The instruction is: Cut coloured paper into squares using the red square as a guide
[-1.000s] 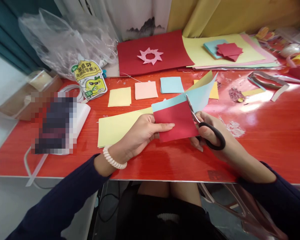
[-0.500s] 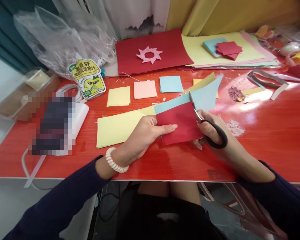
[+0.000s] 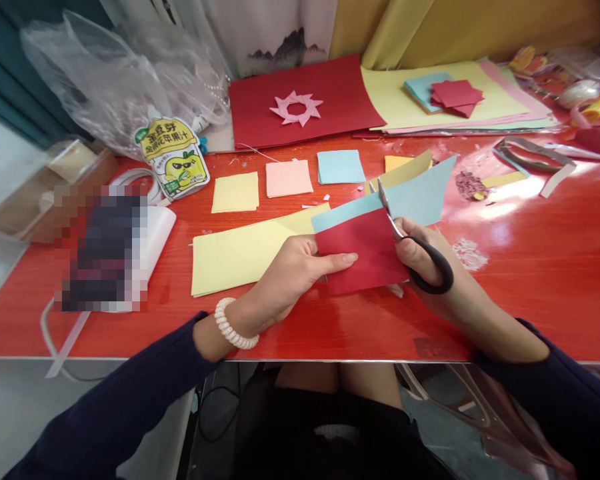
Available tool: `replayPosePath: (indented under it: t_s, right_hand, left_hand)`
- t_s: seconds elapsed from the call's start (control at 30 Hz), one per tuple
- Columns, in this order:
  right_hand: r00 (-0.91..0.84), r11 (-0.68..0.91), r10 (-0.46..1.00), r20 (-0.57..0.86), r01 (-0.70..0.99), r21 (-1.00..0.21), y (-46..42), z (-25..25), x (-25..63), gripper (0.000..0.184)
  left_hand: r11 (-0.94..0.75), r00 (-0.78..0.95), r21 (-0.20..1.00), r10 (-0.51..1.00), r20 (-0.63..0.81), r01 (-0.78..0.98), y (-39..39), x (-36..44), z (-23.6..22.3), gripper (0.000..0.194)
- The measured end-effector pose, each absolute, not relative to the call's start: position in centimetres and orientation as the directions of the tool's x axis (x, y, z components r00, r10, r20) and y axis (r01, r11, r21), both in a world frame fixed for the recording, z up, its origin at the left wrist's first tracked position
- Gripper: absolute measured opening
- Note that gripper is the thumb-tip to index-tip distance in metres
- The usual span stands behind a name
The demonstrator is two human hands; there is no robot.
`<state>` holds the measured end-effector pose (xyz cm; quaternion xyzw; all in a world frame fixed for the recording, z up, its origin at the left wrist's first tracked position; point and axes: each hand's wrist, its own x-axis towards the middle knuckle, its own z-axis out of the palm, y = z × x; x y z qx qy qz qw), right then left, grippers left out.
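My left hand (image 3: 293, 273) pinches a red paper square (image 3: 365, 250) that lies on top of a light blue sheet (image 3: 420, 193), thumb on top. My right hand (image 3: 425, 267) is closed round the black handles of scissors (image 3: 405, 237). The blades run along the right edge of the red square and cut into the blue sheet. The part of the blue sheet right of the blades lifts up and away. A long pale yellow sheet (image 3: 240, 253) lies on the red table (image 3: 530, 287) under my left hand.
Small yellow (image 3: 235, 191), pink (image 3: 289, 178) and blue (image 3: 340, 167) squares lie in a row behind. Farther back: a dark red sheet (image 3: 330, 113) with a pink paper star (image 3: 296, 109), stacked coloured sheets (image 3: 455, 107), a drink pouch (image 3: 175, 157), a plastic bag (image 3: 115, 80), paper scraps right.
The scissors have moved forward along the red square's edge, and the cut blue piece has swung out to the right. My left hand keeps its hold on the paper.
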<state>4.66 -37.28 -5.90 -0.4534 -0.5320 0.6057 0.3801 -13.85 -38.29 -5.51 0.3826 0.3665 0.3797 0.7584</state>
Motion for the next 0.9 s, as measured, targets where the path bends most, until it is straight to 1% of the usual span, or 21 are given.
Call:
replayPosePath:
  t_s: [0.17, 0.23, 0.3, 0.4, 0.53, 0.63, 0.7, 0.73, 0.8, 0.9]
  right_hand:
    - [-0.287, -0.169, 0.945, -0.160, -0.007, -0.986, -37.2, -6.4, 5.0, 0.051]
    - [-0.283, -0.175, 0.946, -0.159, -0.031, -0.984, -37.2, -6.3, 5.0, 0.051]
    - [-0.275, -0.174, 0.949, -0.152, -0.054, -0.983, -37.2, -5.8, 5.0, 0.048]
    - [-0.266, -0.155, 0.954, -0.137, -0.051, -0.987, -37.3, -5.2, 5.0, 0.039]
    - [-0.217, -0.047, 0.976, -0.035, -0.049, -0.998, -37.1, -5.2, 5.3, 0.026]
    - [-0.124, 0.089, 0.988, 0.092, -0.025, -0.996, -36.9, -5.0, 5.5, 0.028]
    - [-0.109, 0.134, 0.986, 0.130, 0.030, -0.991, -36.7, -4.4, 5.5, 0.027]
    - [-0.137, 0.132, 0.983, 0.124, 0.057, -0.990, -36.6, -4.0, 5.4, 0.026]
    - [-0.262, 0.092, 0.963, 0.062, 0.104, -0.990, -36.3, -3.1, 5.2, 0.026]
    - [-0.456, 0.023, 0.886, -0.088, 0.233, -0.972, -35.5, -2.0, 4.7, 0.028]
  left_hand:
    - [0.438, 0.463, 0.844, 0.845, -0.268, -0.310, -38.2, -13.8, -5.5, 0.033]
    - [0.434, 0.455, 0.850, 0.848, -0.273, -0.298, -37.9, -14.0, -5.5, 0.030]
    - [0.408, 0.416, 0.873, 0.866, -0.278, -0.266, -37.4, -14.4, -5.5, 0.025]
    - [0.401, 0.368, 0.897, 0.875, -0.314, -0.189, -36.5, -15.3, -5.6, 0.019]
    - [0.424, 0.452, 0.899, 0.827, -0.334, -0.113, -35.8, -16.2, -5.5, 0.021]
    - [0.416, 0.543, 0.903, 0.785, -0.297, -0.107, -35.9, -16.3, -5.0, 0.032]
    - [0.391, 0.586, 0.916, 0.764, -0.270, -0.088, -36.0, -16.4, -4.7, 0.039]
    - [0.380, 0.604, 0.922, 0.752, -0.264, -0.069, -36.0, -16.4, -4.6, 0.041]
    - [0.372, 0.632, 0.928, 0.725, -0.273, -0.027, -36.0, -16.5, -4.4, 0.040]
    - [0.372, 0.661, 0.928, 0.690, -0.296, 0.028, -35.8, -16.9, -4.3, 0.037]
